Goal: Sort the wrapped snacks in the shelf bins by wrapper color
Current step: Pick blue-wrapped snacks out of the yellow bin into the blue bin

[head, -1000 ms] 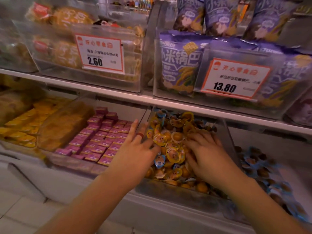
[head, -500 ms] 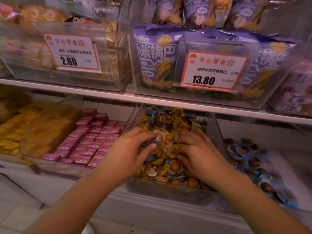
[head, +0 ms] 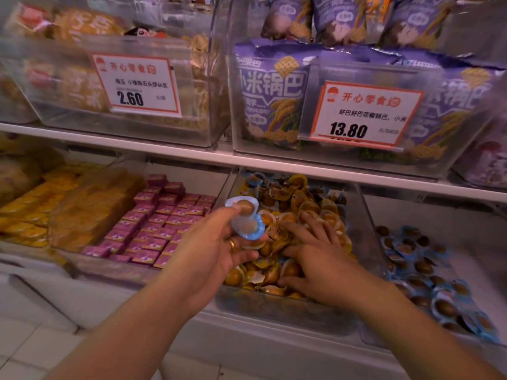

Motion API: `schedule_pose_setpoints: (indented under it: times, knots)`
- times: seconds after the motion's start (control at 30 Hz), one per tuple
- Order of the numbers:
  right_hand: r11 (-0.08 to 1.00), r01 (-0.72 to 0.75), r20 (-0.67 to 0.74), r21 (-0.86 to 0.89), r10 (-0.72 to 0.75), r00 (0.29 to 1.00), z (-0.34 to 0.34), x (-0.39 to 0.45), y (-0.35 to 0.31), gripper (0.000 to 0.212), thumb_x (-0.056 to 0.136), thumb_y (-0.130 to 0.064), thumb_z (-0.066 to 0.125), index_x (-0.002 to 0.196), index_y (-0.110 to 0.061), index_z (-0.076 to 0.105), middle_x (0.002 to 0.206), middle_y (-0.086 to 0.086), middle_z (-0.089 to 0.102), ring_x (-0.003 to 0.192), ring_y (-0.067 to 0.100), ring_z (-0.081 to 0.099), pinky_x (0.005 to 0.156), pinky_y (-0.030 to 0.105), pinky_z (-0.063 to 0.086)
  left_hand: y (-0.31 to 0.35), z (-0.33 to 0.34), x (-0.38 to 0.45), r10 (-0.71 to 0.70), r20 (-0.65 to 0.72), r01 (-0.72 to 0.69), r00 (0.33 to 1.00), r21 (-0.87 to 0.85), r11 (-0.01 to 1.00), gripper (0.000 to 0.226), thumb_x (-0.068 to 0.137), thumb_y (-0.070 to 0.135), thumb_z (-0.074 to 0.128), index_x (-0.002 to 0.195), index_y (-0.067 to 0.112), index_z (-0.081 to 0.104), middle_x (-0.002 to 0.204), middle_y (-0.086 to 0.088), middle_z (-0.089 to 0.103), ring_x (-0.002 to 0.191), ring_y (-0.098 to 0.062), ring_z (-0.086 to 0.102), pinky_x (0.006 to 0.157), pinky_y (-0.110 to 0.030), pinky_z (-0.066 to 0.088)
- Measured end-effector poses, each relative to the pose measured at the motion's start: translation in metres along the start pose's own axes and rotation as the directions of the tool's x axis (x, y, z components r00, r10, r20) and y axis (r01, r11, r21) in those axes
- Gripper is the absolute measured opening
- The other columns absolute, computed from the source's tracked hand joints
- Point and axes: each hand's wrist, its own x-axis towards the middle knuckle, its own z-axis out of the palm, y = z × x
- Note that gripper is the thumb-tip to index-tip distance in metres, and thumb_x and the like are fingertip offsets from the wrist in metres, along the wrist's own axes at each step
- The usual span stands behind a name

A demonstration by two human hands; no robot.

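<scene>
A clear middle bin (head: 367, 229) on the lower shelf holds a heap of small round snacks, mostly yellow-wrapped (head: 310, 207) with some blue ones among them. My left hand (head: 211, 250) is lifted at the bin's left edge, palm up, gripping two blue-wrapped snacks (head: 247, 222) between thumb and fingers. My right hand (head: 321, 259) lies palm down on the heap, fingers spread among the yellow wrappers; whether it grips one is hidden. To the right, another bin (head: 480, 270) contains blue-wrapped snacks (head: 419, 267).
Left of the middle bin sit pink boxed snacks (head: 162, 220), then yellow packets (head: 30, 204). The upper shelf (head: 192, 153) carries clear bins with purple bags (head: 274, 97) and two price tags (head: 365, 113). White floor tiles (head: 33, 349) lie below.
My left hand has risen out of the heap and turned palm up, now holding blue-wrapped snacks. My right hand stays on the pile, fingers shifted slightly.
</scene>
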Motion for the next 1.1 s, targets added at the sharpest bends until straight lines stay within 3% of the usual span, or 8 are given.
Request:
schedule_pose_setpoints:
  times: [0.13,0.27,0.4,0.5,0.57,0.67,0.87,1.1]
  knots:
    - [0.964,-0.004,-0.2,0.265,0.059,0.978,-0.002,0.0,-0.007,0.015,0.078,-0.048,0.072,0.087,-0.039,0.064,0.143,-0.011,0.048,0.146,0.016,0.019,0.119,0.043,0.012,-0.01,0.004,0.004,0.097,-0.1,-0.078,0.99,0.179,0.981,0.026,0.088,0.028,0.064,0.104,0.009,0.07,0.107,-0.02,0.071,0.091,-0.035,0.073,0.058,-0.03,0.055]
    - [0.723,0.056,-0.411,0.689,0.326,0.851,-0.02,-0.005,-0.009,0.015,0.078,-0.021,0.081,0.072,-0.024,0.067,0.093,-0.014,0.071,0.097,0.0,0.063,0.084,0.015,0.047,-0.016,0.014,0.006,0.192,-0.096,-0.153,0.977,0.32,0.935,0.017,0.094,0.026,0.061,0.103,0.015,0.071,0.103,-0.018,0.072,0.087,-0.027,0.073,0.062,-0.029,0.059]
    - [0.164,0.031,-0.124,0.986,0.597,0.793,-0.039,-0.015,-0.015,0.007,0.083,-0.012,0.073,0.082,-0.008,0.068,0.09,0.004,0.076,0.086,0.018,0.072,0.071,0.029,0.059,-0.027,0.026,0.008,0.425,-0.034,-0.337,0.905,0.552,0.763,0.012,0.096,0.029,0.061,0.102,0.022,0.069,0.091,-0.005,0.074,0.078,-0.024,0.071,0.064,-0.039,0.06]
    - [-0.501,-0.027,0.206,0.865,0.304,0.93,-0.048,-0.028,-0.027,0.027,0.094,-0.021,0.056,0.107,-0.002,0.07,0.112,0.021,0.071,0.098,0.032,0.071,0.075,0.045,0.06,-0.04,0.04,0.007,0.6,0.171,-0.525,0.781,0.701,0.482,0.013,0.095,0.028,0.063,0.108,0.031,0.065,0.097,0.017,0.068,0.09,0.001,0.065,0.076,-0.022,0.053]
    - [-0.663,-0.054,0.214,0.747,0.162,0.963,-0.055,-0.037,-0.029,0.04,0.096,-0.033,0.051,0.12,-0.005,0.067,0.122,0.022,0.067,0.107,0.033,0.068,0.086,0.046,0.056,-0.05,0.053,0.007,0.59,0.335,-0.588,0.734,0.748,0.307,0.03,0.09,0.03,0.063,0.12,0.032,0.062,0.122,0.02,0.061,0.116,0.001,0.056,0.096,-0.027,0.048]
    - [-0.607,-0.01,0.221,0.795,0.275,0.936,-0.061,-0.045,-0.017,0.043,0.091,-0.032,0.063,0.125,-0.006,0.064,0.12,0.018,0.068,0.099,0.029,0.067,0.084,0.038,0.052,-0.063,0.069,0.007,0.455,0.442,-0.583,0.773,0.778,0.235,0.071,0.086,0.045,0.064,0.149,0.042,0.031,0.146,0.025,0.043,0.136,-0.004,0.041,0.112,-0.034,0.037]
    - [-0.303,0.133,0.068,0.944,0.571,0.818,-0.074,-0.073,0.031,0.015,0.087,-0.005,0.065,0.103,-0.007,0.066,0.075,0.009,0.068,0.058,0.018,0.062,0.043,0.021,0.043,-0.074,0.08,0.006,0.36,0.515,-0.615,0.778,0.507,0.604,0.078,0.085,0.042,0.064,0.152,0.041,0.024,0.149,0.026,0.042,0.139,0.0,0.039,0.111,-0.021,0.035]
    - [0.397,-0.397,0.053,0.827,0.648,0.76,-0.063,-0.113,0.131,0.013,0.093,-0.015,0.065,0.105,-0.017,0.07,0.084,0.0,0.073,0.071,0.009,0.067,0.061,0.022,0.052,-0.064,0.044,0.037,0.337,0.493,-0.574,0.802,0.793,0.203,0.02,0.091,0.041,0.058,0.109,0.04,0.068,0.112,0.027,0.064,0.109,0.006,0.059,0.087,-0.036,0.056]
